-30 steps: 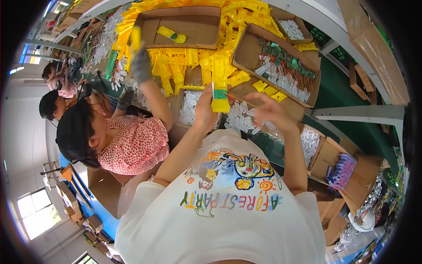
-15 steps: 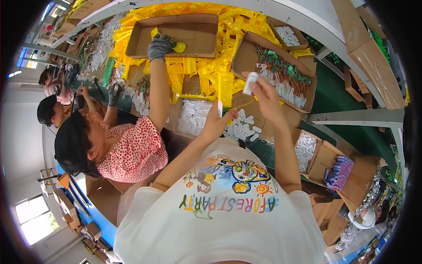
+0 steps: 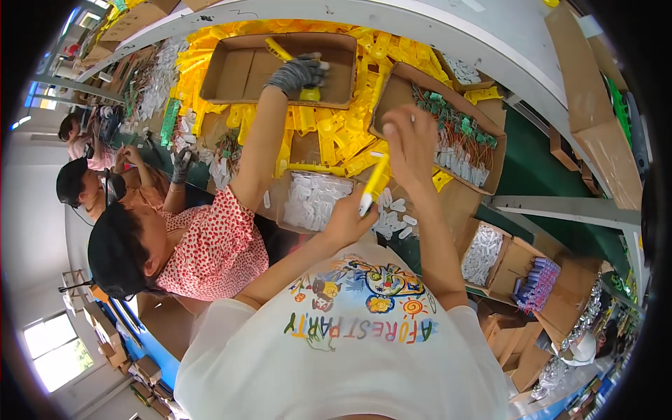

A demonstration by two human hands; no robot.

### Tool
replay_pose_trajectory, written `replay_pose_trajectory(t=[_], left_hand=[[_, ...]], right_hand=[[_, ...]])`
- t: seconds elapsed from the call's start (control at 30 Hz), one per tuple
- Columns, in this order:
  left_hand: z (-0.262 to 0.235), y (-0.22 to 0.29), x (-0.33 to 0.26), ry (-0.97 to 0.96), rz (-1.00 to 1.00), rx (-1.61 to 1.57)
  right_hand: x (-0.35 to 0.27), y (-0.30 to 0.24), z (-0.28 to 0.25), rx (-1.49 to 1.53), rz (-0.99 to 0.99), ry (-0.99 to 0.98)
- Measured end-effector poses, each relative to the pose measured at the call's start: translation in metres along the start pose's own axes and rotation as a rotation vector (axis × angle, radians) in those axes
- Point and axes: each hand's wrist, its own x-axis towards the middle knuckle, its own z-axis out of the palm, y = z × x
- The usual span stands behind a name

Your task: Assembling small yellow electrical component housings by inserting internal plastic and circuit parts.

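In my left hand [image 3: 348,221], closed fingers grip a long yellow plastic housing [image 3: 376,180] that stands tilted, with a white part at its lower end. My right hand [image 3: 413,157] is raised just right of it, near the edge of the box of wired boards. Motion smears its fingers, and whether they hold anything cannot be made out. Loose white oval plastic pieces [image 3: 392,218] lie on the bench beyond my left hand. Left of them stands a box of white plastic pieces [image 3: 315,199]. Yellow housings [image 3: 332,133] are heaped ahead.
A cardboard box [image 3: 428,77] holds green circuit boards with wires. A co-worker's gloved hand [image 3: 297,75] reaches into another cardboard box [image 3: 234,70] at the back. White pieces fill a box [image 3: 483,252] on the right, beside purple cylinders [image 3: 539,283]. A metal frame [image 3: 560,204] stands at right.
The white oval piece in my right hand no longer shows there; that hand has moved slightly up and left. The yellow housing in my left hand is now tilted. The co-worker's gloved hand shifted right.
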Motion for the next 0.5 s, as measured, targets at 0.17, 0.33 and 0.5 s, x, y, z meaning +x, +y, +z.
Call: replay_pose_trajectory(t=[0.17, 0.33, 0.5], left_hand=[[-0.020, -0.016, 0.012, -0.164, 0.225, 0.205], [-0.022, -0.022, 0.030, -0.141, 0.096, 0.085], [-0.077, -0.065, 0.177, 0.326, 0.191, 0.014]], right_hand=[[-0.021, 0.010, 0.011, 0.908, 0.645, -0.848], [-0.047, 0.019, 0.024, 1.361, 1.195, -0.731], [-0.179, 0.051, 0.080, 0.894, 1.116, -0.849]])
